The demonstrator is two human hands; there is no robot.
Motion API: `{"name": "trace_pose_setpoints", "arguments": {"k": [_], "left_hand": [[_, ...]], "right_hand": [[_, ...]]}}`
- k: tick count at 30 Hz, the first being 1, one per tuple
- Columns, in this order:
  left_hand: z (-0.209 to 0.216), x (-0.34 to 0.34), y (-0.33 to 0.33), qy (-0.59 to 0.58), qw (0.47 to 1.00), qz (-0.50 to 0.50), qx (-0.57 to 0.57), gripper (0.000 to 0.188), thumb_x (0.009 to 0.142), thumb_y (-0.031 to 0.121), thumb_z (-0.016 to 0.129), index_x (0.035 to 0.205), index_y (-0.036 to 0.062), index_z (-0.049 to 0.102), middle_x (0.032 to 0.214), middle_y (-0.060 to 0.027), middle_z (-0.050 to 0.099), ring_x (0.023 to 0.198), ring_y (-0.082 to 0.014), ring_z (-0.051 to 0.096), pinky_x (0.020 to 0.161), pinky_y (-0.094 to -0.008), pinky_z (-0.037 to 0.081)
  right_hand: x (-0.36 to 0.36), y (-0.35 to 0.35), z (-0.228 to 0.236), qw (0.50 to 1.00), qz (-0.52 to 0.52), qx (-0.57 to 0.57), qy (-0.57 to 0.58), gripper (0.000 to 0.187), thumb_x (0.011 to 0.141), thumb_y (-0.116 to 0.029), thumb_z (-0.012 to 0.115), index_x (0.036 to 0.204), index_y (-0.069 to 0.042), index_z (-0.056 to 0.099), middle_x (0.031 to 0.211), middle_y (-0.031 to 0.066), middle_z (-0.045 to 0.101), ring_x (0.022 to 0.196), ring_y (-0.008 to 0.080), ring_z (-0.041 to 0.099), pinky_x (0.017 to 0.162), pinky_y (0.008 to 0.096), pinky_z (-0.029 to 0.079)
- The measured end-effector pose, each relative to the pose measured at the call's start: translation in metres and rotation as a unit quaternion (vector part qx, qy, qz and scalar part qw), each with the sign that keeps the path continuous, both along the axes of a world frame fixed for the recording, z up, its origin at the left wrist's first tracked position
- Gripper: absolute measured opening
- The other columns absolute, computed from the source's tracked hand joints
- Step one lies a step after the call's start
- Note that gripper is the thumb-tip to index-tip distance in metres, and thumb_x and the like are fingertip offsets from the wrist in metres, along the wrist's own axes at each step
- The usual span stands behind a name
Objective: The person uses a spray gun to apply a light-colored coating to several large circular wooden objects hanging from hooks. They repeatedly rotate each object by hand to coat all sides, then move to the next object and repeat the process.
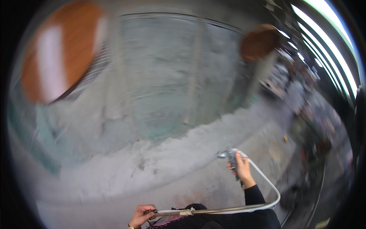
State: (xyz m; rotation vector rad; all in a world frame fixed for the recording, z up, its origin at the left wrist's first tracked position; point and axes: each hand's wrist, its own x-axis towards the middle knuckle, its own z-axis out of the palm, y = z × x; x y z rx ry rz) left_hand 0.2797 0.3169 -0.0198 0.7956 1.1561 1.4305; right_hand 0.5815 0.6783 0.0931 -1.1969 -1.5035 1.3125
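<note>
My right hand [243, 168] is wrapped round the grip of a metal spray gun [228, 154], its nozzle facing left. A white hose [263, 176] leaves the top of the gun, bends round beside my dark right sleeve and runs back left along a thin brownish rod [206, 212]. A pale wrapping [187, 211] goes round the rod. At the lower edge my left hand [142, 216] is closed on the rod's left end. Motion blur softens the details.
A large orange-brown round panel [78, 42] with a white stripe stands at the upper left. Another brown round piece [259, 44] is farther right. Behind them is a stained grey-green wall [164, 76] above a dusty pale ledge [126, 164]. Blurred clutter [309, 126] fills the right side.
</note>
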Motion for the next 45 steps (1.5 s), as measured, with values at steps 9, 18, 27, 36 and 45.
{"name": "trace_pose_setpoints", "arguments": {"k": [9,18,27,36,45], "left_hand": [[0.020,0.075,0.215,-0.006,0.978,-0.205,-0.045,0.019,0.097,0.011,0.071,0.094,-0.0065,0.066,0.074,-0.0032,0.057,0.060,-0.0084,0.047,0.055,-0.0253,0.035],[0.018,0.135,0.334,0.022,0.950,-0.310,-0.016,0.023,0.087,0.012,0.083,0.094,-0.0066,0.070,0.084,-0.0049,0.068,0.076,-0.0110,0.064,0.066,-0.0237,0.050],[0.011,0.143,0.462,-0.015,0.945,-0.325,0.037,0.020,0.085,0.008,0.083,0.093,-0.0056,0.071,0.083,-0.0033,0.067,0.074,-0.0099,0.062,0.065,-0.0231,0.046],[0.018,0.121,0.603,-0.088,0.932,-0.346,0.065,0.015,0.083,-0.005,0.074,0.098,-0.0036,0.073,0.091,-0.0040,0.068,0.083,-0.0108,0.063,0.073,-0.0240,0.051],[0.003,0.114,0.687,-0.177,0.916,-0.350,0.089,0.028,0.097,0.022,0.075,0.104,-0.0043,0.071,0.083,-0.0020,0.063,0.063,-0.0063,0.046,0.053,-0.0226,0.031]], "right_hand": [[0.186,0.026,-0.097,0.971,-0.163,-0.148,0.090,0.053,0.108,-0.053,0.046,0.108,-0.003,0.064,0.070,0.0069,0.066,0.056,0.0125,0.062,0.039,0.0245,0.036],[0.300,0.118,0.004,0.965,-0.246,0.061,0.063,0.054,0.111,-0.049,0.040,0.128,-0.004,0.063,0.071,0.0059,0.065,0.055,0.0087,0.059,0.040,0.0207,0.034],[0.281,0.223,0.198,0.912,-0.202,0.355,0.028,0.073,0.109,-0.061,0.032,0.138,0.002,0.056,0.072,0.0096,0.060,0.057,0.0113,0.053,0.041,0.0211,0.030],[0.206,0.321,0.397,0.814,-0.174,0.549,-0.076,0.062,0.107,-0.055,0.044,0.111,0.003,0.063,0.079,0.0117,0.066,0.060,0.0115,0.060,0.040,0.0203,0.031],[0.066,0.368,0.467,0.814,-0.012,0.579,-0.043,0.053,0.106,-0.053,0.048,0.113,-0.003,0.064,0.068,0.0076,0.061,0.050,0.0122,0.057,0.034,0.0210,0.033]]}}
